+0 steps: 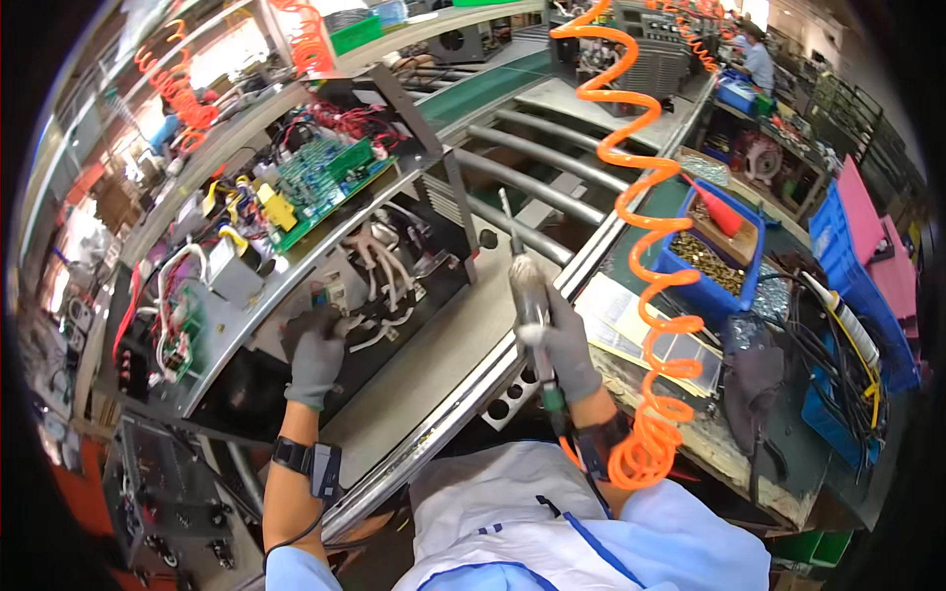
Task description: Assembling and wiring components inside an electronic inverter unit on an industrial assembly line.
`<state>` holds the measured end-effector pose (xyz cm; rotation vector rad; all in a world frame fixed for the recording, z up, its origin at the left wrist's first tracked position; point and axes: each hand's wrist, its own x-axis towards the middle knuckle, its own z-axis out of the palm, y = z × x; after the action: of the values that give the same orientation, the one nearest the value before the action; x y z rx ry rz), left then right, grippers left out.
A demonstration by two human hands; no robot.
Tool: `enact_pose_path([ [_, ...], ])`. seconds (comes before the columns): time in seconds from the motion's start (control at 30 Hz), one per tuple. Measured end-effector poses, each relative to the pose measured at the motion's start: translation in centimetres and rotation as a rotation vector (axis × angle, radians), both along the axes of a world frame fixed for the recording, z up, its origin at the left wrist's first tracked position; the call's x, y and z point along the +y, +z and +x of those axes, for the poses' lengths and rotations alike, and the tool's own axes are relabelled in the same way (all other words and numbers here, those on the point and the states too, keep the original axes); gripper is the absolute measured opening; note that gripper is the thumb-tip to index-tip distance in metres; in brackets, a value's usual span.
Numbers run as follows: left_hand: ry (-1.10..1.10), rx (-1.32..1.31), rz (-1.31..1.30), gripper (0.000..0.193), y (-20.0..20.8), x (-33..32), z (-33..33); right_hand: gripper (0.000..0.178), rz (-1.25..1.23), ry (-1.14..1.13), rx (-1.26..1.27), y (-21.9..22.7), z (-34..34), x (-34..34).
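My right hand [572, 347], in a grey glove, is wrapped round a power screwdriver [532, 307]. Its long bit points up and away, over the metal rollers and clear of the chassis. My left hand [317, 360], also gloved, reaches into the open side of a black metal chassis [451, 258]. The left fingers are curled beside a bundle of white cables [379, 258]; what they hold, if anything, is hidden. Above that opening, a green circuit board [320, 187] with many coloured wires sits on the chassis's upper shelf.
An orange coiled hose [645, 172] hangs down past my right arm. To the right, a bench holds a blue bin [705, 258] of brass-coloured fasteners, paper sheets [641, 320] and black cables [828, 345]. Conveyor rollers [537, 187] run beyond the chassis. A person [756, 64] works far off.
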<state>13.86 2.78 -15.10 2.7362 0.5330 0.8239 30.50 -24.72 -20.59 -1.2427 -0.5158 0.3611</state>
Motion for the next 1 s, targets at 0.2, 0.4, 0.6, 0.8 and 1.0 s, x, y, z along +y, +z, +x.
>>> enact_pose_path([
  [0.2,-0.032,-0.167,0.008,0.012,-2.1,0.2,2.0,0.061,0.104,0.106,0.132,1.2,9.7,2.3],
  [0.4,0.144,-0.163,0.022,0.011,-1.2,-0.6,3.2,0.059,0.358,0.262,0.093,4.8,12.9,9.3],
  [0.6,0.233,-0.241,-0.032,0.011,-1.5,-0.9,3.7,0.053,0.517,0.361,0.161,4.0,14.1,10.8],
  [0.8,0.217,-0.325,0.118,0.011,-2.0,-1.1,3.7,0.048,0.420,0.307,0.219,2.9,14.8,10.9],
  [1.0,0.273,-0.373,0.206,0.012,-2.5,-1.7,4.4,0.055,0.357,0.406,0.232,3.4,14.9,9.9],
])
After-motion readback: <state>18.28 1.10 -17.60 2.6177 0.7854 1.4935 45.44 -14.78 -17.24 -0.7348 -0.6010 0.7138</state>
